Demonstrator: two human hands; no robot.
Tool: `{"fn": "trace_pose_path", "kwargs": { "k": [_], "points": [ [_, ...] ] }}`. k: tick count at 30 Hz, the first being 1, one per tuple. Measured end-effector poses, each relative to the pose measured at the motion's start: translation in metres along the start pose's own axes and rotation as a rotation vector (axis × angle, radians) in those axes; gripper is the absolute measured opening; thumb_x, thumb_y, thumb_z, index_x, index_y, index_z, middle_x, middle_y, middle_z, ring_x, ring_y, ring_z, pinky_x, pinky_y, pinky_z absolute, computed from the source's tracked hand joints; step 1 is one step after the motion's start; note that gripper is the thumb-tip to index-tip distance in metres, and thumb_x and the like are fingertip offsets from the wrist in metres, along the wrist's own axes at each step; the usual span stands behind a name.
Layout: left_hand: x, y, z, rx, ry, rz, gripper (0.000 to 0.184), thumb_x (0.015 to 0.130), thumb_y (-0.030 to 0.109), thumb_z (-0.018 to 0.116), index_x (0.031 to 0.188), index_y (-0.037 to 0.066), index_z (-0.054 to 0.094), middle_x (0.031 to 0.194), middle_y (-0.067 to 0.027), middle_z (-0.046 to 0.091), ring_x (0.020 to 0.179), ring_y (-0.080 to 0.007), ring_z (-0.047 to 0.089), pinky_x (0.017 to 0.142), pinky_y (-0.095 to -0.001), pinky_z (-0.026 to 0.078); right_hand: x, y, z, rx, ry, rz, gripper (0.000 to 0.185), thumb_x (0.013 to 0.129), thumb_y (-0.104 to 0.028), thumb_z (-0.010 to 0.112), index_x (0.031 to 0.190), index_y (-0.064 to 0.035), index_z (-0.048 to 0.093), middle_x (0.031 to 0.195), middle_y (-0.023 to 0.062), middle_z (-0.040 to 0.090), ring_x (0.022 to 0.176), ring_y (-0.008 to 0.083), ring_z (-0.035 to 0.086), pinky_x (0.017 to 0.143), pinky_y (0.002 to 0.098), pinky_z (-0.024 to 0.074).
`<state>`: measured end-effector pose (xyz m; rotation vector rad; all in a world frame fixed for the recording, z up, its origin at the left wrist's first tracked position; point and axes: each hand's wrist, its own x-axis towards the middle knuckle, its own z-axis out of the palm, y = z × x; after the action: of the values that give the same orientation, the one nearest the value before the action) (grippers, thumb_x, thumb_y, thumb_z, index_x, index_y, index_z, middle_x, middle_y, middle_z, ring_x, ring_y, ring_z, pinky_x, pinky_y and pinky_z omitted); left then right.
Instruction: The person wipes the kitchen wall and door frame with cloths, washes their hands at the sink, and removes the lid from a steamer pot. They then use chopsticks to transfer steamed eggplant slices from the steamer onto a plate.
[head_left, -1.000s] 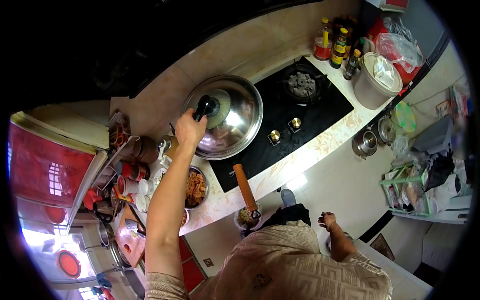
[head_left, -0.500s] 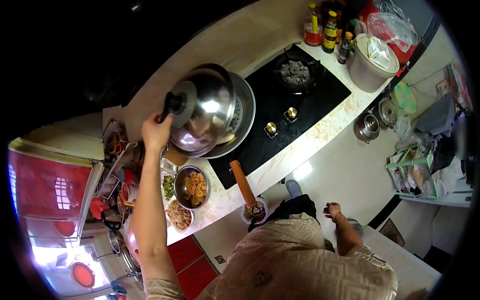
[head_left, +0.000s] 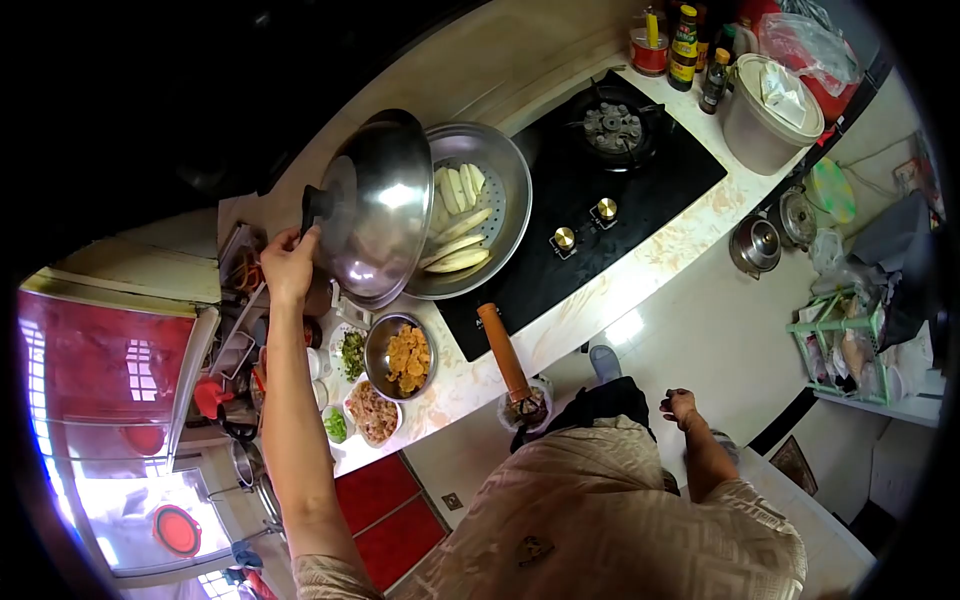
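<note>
While the left hand (head_left: 288, 266) grips the tilted lid (head_left: 372, 222), pale slices (head_left: 461, 242) lie in the pan (head_left: 514, 190) and the right hand (head_left: 680, 407) hangs half-curled.

Lid (head_left: 375, 210), formerly covering steamer pan (head_left: 510, 190), now raised, tilted at pan's left side. Left hand (head_left: 287, 262) shifted outward from pan with lid. Pale strips (head_left: 460, 225) inside pan now exposed. Dish of chopped greens (head_left: 352, 354), left of pan, uncovered from behind forearm. Lid-to-rim contact apparently remaining; overlap obscures view.
</note>
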<state>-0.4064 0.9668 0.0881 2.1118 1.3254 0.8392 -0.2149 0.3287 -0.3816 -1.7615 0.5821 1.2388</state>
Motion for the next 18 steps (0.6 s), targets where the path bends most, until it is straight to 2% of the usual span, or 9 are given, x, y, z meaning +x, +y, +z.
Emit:
{"fn": "trace_pose_path", "kwargs": {
  "k": [4, 7, 10, 13, 18],
  "points": [
    [-0.006, 0.014, 0.007, 0.023, -0.013, -0.031, 0.04, 0.082, 0.023, 0.078, 0.1, -0.01, 0.068, 0.08, -0.0032, 0.065, 0.07, -0.0089, 0.055, 0.065, -0.0235, 0.044, 0.004, -0.004, -0.003, -0.01, -0.018, -0.007, 0.017, 0.093, -0.022, 0.056, 0.105, -0.0097, 0.058, 0.083, 0.0085, 0.066, 0.07, 0.0215, 0.064, 0.061, 0.0398, 0.0501],
    [-0.008, 0.02, 0.011, -0.031, -0.042, -0.079, 0.038, 0.082, 0.023, 0.078, 0.099, -0.01, 0.068, 0.08, -0.0033, 0.065, 0.071, -0.009, 0.056, 0.065, -0.0235, 0.044, 0.011, 0.002, -0.008, -0.016, -0.024, 0.033, 0.033, 0.094, -0.026, 0.059, 0.121, -0.0119, 0.048, 0.088, 0.0097, 0.068, 0.072, 0.0229, 0.066, 0.063, 0.0417, 0.0529],
    [0.002, 0.009, 0.017, -0.035, -0.065, -0.083, 0.037, 0.082, 0.022, 0.077, 0.099, -0.009, 0.067, 0.079, -0.0033, 0.065, 0.071, -0.0089, 0.056, 0.064, -0.0232, 0.044, 0.014, 0.01, -0.01, 0.002, -0.031, 0.042, 0.034, 0.094, -0.026, 0.059, 0.123, -0.012, 0.049, 0.088, 0.0099, 0.068, 0.072, 0.023, 0.066, 0.063, 0.0418, 0.0528],
    [0.004, 0.009, 0.021, -0.068, -0.085, -0.088, 0.037, 0.082, 0.022, 0.077, 0.099, -0.009, 0.067, 0.078, -0.0029, 0.064, 0.07, -0.0085, 0.056, 0.064, -0.0229, 0.044, 0.003, 0.008, -0.007, 0.02, 0.012, 0.025, 0.019, 0.093, -0.022, 0.057, 0.106, -0.0095, 0.059, 0.085, 0.0096, 0.067, 0.071, 0.0223, 0.065, 0.061, 0.0401, 0.0512],
    [0.0, 0.016, 0.031, -0.104, -0.073, -0.081, 0.034, 0.082, 0.022, 0.078, 0.095, -0.007, 0.068, 0.078, -0.0022, 0.064, 0.068, -0.008, 0.055, 0.063, -0.0228, 0.043, 0.007, 0.015, -0.006, 0.02, -0.008, 0.025, 0.02, 0.093, -0.024, 0.057, 0.107, -0.0085, 0.059, 0.085, 0.0096, 0.067, 0.071, 0.0224, 0.065, 0.06, 0.0395, 0.0513]
  ]
}}
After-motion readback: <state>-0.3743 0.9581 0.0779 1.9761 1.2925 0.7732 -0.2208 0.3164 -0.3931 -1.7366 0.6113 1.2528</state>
